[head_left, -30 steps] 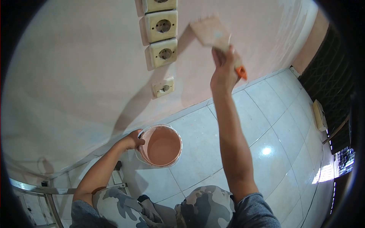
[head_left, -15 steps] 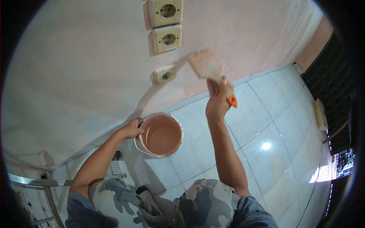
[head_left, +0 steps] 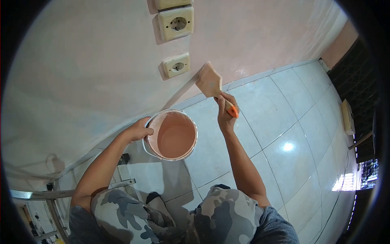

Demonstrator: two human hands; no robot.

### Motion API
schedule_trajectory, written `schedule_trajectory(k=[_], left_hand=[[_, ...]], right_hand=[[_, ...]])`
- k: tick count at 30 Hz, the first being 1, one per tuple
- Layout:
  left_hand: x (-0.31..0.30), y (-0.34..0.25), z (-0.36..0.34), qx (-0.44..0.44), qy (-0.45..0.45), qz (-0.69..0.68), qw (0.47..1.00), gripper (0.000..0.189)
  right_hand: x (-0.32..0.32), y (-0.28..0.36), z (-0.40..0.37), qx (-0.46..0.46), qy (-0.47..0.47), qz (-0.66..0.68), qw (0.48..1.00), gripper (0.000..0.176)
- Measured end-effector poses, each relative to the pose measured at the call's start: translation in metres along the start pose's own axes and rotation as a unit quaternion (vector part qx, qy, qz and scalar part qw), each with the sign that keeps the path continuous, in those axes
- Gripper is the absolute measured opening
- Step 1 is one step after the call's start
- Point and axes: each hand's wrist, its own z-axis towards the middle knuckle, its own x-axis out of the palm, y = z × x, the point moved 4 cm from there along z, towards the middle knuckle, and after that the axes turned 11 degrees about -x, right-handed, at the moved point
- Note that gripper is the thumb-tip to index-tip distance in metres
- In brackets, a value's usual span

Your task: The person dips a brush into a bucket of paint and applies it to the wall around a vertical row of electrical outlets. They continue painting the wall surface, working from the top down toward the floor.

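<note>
My left hand (head_left: 139, 130) grips the rim of a white bucket (head_left: 191, 151), thumb over the inside edge. Pinkish-peach paint (head_left: 177, 141) fills its lower part, and the inner wall is coated with it. In my right hand (head_left: 226, 112) is a wide paintbrush (head_left: 209, 81), held by its wooden handle with an orange end. Its paint-covered bristles point up and left, close to the lower part of the wall (head_left: 243, 40). The brush is to the right of the lowest wall socket (head_left: 176, 66).
More cream sockets (head_left: 176, 23) line the wall above. White floor tiles (head_left: 284, 118) meet the wall at a low skirting. A metal ladder (head_left: 36, 194) stands at the lower left. On the right are a dark folding gate (head_left: 353, 77) and a pale box-like object (head_left: 347, 117).
The brush and my right hand have moved left and lower relative to the wall, with the bristles tilted more upright. The camera view has shifted slightly; the bucket stays in my left hand.
</note>
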Motion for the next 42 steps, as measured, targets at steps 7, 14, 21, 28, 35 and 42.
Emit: schedule_trajectory(k=[7,14,21,28,35,42], left_hand=[[-0.004,0.012,0.012,-0.003,0.017,0.029,0.999,0.056],[-0.003,0.008,0.008,0.020,-0.007,0.005,1.000,0.050],[-0.004,0.006,0.005,0.006,-0.007,0.037,0.999,0.056],[-0.020,0.025,-0.001,-0.022,-0.005,0.053,0.998,0.056],[-0.032,0.032,-0.007,-0.050,-0.005,0.052,0.997,0.057],[-0.034,0.030,-0.004,-0.065,0.000,0.067,0.996,0.055]], right_hand=[[0.004,0.056,0.058,-0.017,-0.120,0.158,0.980,0.031],[0.030,0.018,0.041,0.053,-0.115,0.210,0.969,0.031],[0.001,-0.015,-0.060,0.217,-0.120,0.160,0.955,0.032],[-0.006,0.018,0.000,0.114,-0.199,0.258,0.938,0.036],[0.034,0.011,0.019,0.112,-0.195,0.305,0.925,0.039],[0.021,-0.032,-0.098,0.283,-0.163,0.207,0.922,0.036]])
